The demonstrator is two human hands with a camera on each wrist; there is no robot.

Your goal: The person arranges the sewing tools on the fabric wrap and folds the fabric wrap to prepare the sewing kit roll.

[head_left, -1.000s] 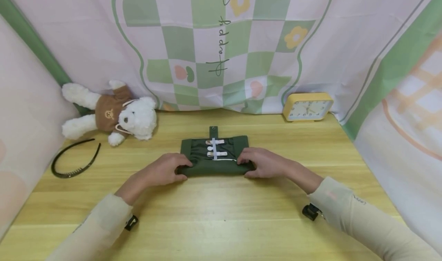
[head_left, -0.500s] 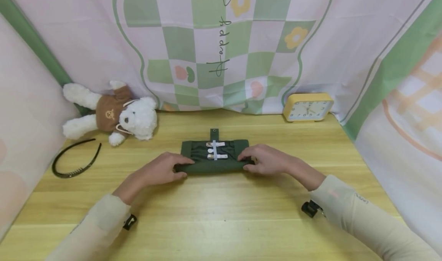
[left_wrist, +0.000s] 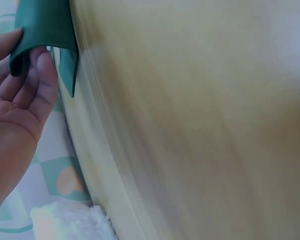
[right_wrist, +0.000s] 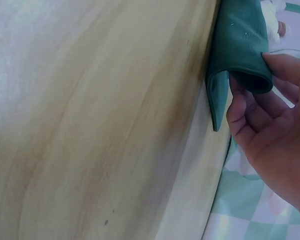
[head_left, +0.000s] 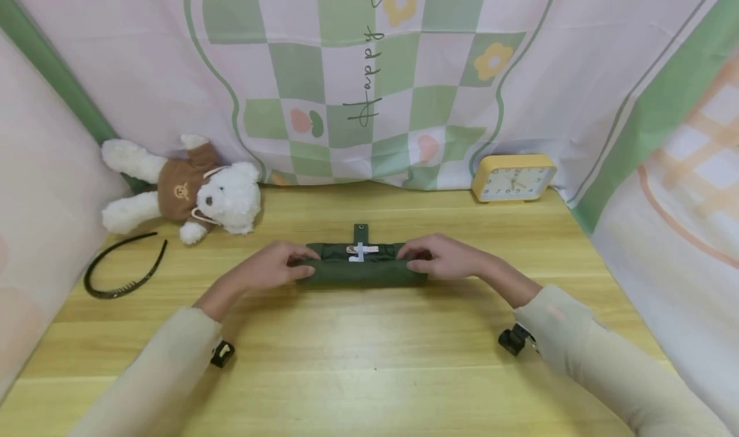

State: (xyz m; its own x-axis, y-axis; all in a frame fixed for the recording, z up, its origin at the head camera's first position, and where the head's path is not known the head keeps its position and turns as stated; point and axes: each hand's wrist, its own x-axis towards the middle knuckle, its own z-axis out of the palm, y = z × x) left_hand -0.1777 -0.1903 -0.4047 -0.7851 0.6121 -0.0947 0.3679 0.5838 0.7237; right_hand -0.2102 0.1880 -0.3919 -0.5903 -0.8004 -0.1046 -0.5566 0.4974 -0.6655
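Observation:
A dark green roll-up pouch (head_left: pixel 362 273) lies across the middle of the table, its near part curled over into a roll. My left hand (head_left: pixel 277 264) grips the roll's left end; in the left wrist view the thumb is on the outside of the green fabric (left_wrist: pixel 45 25), fingers beneath the curl. At the other end my right hand (head_left: pixel 447 257) pinches the roll the same way, and the right wrist view shows the folded green edge (right_wrist: pixel 240 42). Beyond the roll, a hair clip (head_left: pixel 369 249) shows under a pale strap. A snap tab (head_left: pixel 360 233) points away from me.
On the wooden table (head_left: pixel 369 360), a white teddy bear (head_left: pixel 231 199) in a brown top lies at the back left, with a black headband (head_left: pixel 124 289) in front of it. A yellow clock (head_left: pixel 514 178) stands back right. Patterned cloth (head_left: pixel 369 90) hangs behind.
Both hands have moved away from me, rolling the pouch's near edge further over. The roll now covers the lower clip, and less of the dark inside shows.

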